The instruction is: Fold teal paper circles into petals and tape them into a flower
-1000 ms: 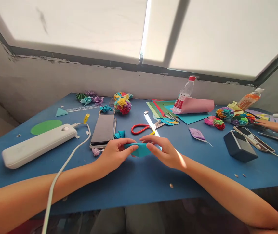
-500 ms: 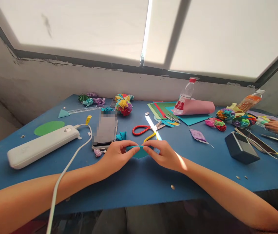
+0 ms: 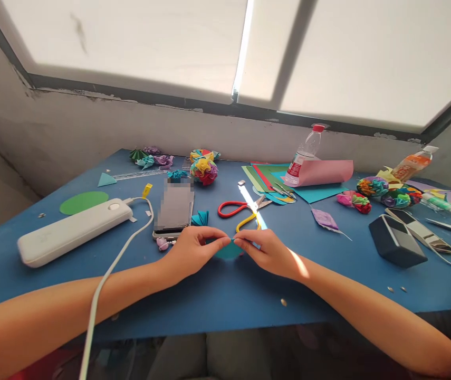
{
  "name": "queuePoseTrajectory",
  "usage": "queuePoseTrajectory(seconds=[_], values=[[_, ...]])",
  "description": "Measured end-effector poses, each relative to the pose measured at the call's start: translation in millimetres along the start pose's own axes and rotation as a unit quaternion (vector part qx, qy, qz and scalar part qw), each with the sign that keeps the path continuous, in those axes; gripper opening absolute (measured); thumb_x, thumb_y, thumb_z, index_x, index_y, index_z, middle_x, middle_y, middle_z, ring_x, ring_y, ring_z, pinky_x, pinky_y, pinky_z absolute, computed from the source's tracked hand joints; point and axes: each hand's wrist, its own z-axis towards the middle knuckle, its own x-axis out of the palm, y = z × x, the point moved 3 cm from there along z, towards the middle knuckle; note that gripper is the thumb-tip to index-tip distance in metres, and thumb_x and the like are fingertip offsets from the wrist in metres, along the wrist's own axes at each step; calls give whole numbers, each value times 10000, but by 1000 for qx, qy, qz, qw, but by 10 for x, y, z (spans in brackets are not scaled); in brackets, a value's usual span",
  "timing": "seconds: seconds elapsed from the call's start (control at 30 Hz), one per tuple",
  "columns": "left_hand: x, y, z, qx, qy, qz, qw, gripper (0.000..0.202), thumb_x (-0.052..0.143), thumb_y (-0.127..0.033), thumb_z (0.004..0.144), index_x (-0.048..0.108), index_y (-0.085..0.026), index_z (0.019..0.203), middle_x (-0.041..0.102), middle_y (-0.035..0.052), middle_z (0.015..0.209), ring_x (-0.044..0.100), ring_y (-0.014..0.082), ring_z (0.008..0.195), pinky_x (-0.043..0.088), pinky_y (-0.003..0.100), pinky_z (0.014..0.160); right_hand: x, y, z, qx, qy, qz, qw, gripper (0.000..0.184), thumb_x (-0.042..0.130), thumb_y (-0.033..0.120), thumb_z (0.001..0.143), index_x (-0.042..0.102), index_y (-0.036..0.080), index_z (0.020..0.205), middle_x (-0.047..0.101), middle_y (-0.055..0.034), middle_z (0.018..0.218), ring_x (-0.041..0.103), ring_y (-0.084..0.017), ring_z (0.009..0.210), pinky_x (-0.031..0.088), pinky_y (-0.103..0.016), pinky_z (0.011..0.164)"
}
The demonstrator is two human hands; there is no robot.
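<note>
Between my two hands is a small piece of teal paper [image 3: 228, 251], its lower part showing a curved edge below the fingers. My left hand [image 3: 198, 250] pinches its upper edge from the left with thumb and forefinger. From the right, my right hand [image 3: 267, 253] pinches the same edge, the fingertips of both hands almost touching. Just beyond them lie scissors [image 3: 235, 209] with one red and one yellow handle loop, blades slightly apart. A folded teal paper piece [image 3: 200, 218] rests beside the phone [image 3: 173, 208], left of the scissors.
A white power bank [image 3: 75, 232] with a cable crossing my left forearm lies left, near a green paper circle [image 3: 84, 202]. Paper flowers [image 3: 204, 170], coloured sheets [image 3: 262, 177] and a water bottle [image 3: 304, 155] stand at the back. A dark box [image 3: 397, 240] is on the right.
My fingertips have drawn closer together along the paper's upper edge. The other person's hand at the far right has left the view. The whole view has shifted slightly.
</note>
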Motion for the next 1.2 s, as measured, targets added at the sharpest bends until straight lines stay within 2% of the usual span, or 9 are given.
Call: queuePoseTrajectory(seconds=[0.13, 0.27, 0.47, 0.53, 0.63, 0.73, 0.87, 1.03, 1.2], values=[[-14, 5, -18, 18, 0, 19, 1000, 253, 586, -372, 802, 735, -172, 843, 727, 40, 813, 635, 227, 784, 495, 266, 676, 22, -9, -5, 25, 6, 27, 999, 260, 397, 321, 939, 583, 165, 844, 575, -3, 663, 521, -100, 593, 420, -204, 580], [-29, 63, -4, 11, 19, 27, 999, 281, 497, -336, 857, 712, -190, 964, 688, 21, 657, 582, 163, 565, 432, 223, 486, 1, -125, 34, 33, 27, 56, 998, 287, 330, 312, 960, 570, 160, 927, 589, -16, 697, 543, -108, 612, 447, -220, 593], [-18, 98, 32, -25, 15, -33, 999, 288, 480, -399, 870, 656, -178, 923, 629, 3, 570, 518, 126, 442, 396, 211, 426, -83, -209, 33, 26, -21, 13, 999, 283, 292, 273, 967, 538, 182, 1075, 587, -12, 737, 565, -115, 660, 467, -234, 627], [-11, 96, 30, -38, 11, -45, 998, 275, 484, -405, 865, 622, -178, 936, 603, -13, 552, 518, 118, 426, 384, 204, 415, -101, -135, 16, -9, -53, -38, 998, 293, 354, 329, 955, 494, 181, 1167, 623, -60, 910, 587, -149, 800, 478, -265, 691], [5, 95, 19, -57, 21, -67, 996, 279, 477, -402, 865, 571, -174, 997, 568, -32, 531, 534, 116, 431, 376, 195, 412, -83, 21, -2, -108, -55, -132, 984, 524, 545, 471, 851, 431, 161, 1257, 567, -134, 1173, 535, -228, 1047, 455, -343, 844], [22, 94, 13, -71, 37, -96, 992, 289, 482, -412, 856, 544, -172, 1005, 556, -36, 544, 548, 123, 456, 399, 201, 429, -36, 86, -14, -157, -28, -193, 968, 507, 570, 503, 825, 488, 163, 1192, 632, -116, 1054, 583, -219, 951, 457, -329, 799], [24, 77, 12, -63, 46, -111, 991, 296, 455, -449, 869, 526, -184, 980, 553, -31, 587, 554, 125, 506, 394, 202, 446, -8, 62, -39, -164, -10, -228, 960, 313, 451, 387, 923, 549, 155, 1109, 659, -60, 793, 600, -159, 697, 411, -261, 592], [28, 50, -15, -36, 76, -61, 995, 322, 437, -508, 882, 489, -203, 971, 533, -37, 589, 557, 131, 568, 388, 200, 475, 7, 53, -49, -183, -10, -242, 953, 274, 353, 250, 959, 582, 146, 1070, 623, -42, 680, 552, -133, 616, 353, -248, 545], [39, 90, -26, -26, 35, -39, 998, 325, 559, -427, 838, 448, -241, 1081, 538, -38, 727, 550, 122, 621, 437, 207, 543, 20, 37, -34, -73, -72, -123, 987, 242, 391, 259, 939, 602, 159, 1006, 571, -13, 641, 471, -106, 551, 355, -232, 526]])
